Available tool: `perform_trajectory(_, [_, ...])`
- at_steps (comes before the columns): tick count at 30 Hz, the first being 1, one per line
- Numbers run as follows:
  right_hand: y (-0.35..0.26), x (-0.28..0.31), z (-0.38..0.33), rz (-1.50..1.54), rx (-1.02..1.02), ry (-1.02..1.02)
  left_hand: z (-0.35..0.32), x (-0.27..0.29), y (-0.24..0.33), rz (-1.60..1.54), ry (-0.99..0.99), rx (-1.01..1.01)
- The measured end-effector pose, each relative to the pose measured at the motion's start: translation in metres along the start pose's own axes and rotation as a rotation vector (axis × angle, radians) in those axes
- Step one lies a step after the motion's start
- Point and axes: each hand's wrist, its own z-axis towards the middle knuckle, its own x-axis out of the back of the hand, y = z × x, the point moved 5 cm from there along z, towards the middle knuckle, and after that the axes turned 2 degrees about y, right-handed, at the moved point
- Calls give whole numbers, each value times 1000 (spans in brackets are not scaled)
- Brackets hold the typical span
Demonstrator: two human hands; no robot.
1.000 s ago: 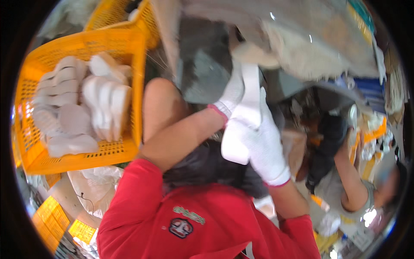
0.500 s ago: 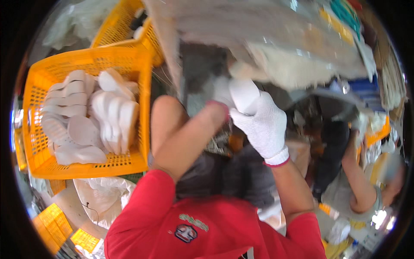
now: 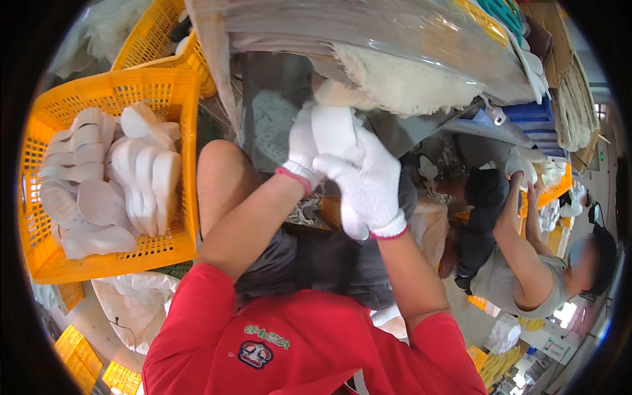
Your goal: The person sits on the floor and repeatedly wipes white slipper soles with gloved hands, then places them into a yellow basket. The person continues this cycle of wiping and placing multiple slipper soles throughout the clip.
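Observation:
A white shoe sole [image 3: 332, 130] is between my two gloved hands, tilted. Its lower end shows below my right palm. My left hand [image 3: 302, 143], in a white knitted glove with a pink cuff, is closed on the left side of the sole. From the right, my right hand [image 3: 380, 172] wraps round it in a matching glove, thumb lying across it. The sole's far end is at a pale, rounded, blurred part [image 3: 343, 94] under a fuzzy cream cloth [image 3: 395, 82]; whether they touch, I cannot tell.
On my left stands a yellow plastic crate [image 3: 108, 263] with several white soles [image 3: 155, 178] stacked in it. Another yellow crate [image 3: 141, 39] is behind. Plastic sheeting [image 3: 283, 29] covers the machine ahead. At right, another person [image 3: 526, 276] sits working beside a blue crate [image 3: 526, 122].
My left hand, smeared by motion earlier, is now steady on the sole. Both hands and the sole sit slightly further left in the view, which has shifted.

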Motion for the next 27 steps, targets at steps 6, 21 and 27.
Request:
perform_trajectory(6, [10, 9, 7, -84, 57, -193, -7, -7, 17, -466, 10, 169])
perform_trajectory(21, [-44, -20, -18, -1285, 522, -164, 33, 17, -36, -19, 198, 21])
perform_trajectory(27, [-47, -15, -2, -1185, 543, -84, 32, 5, -22, 207, 2, -292])
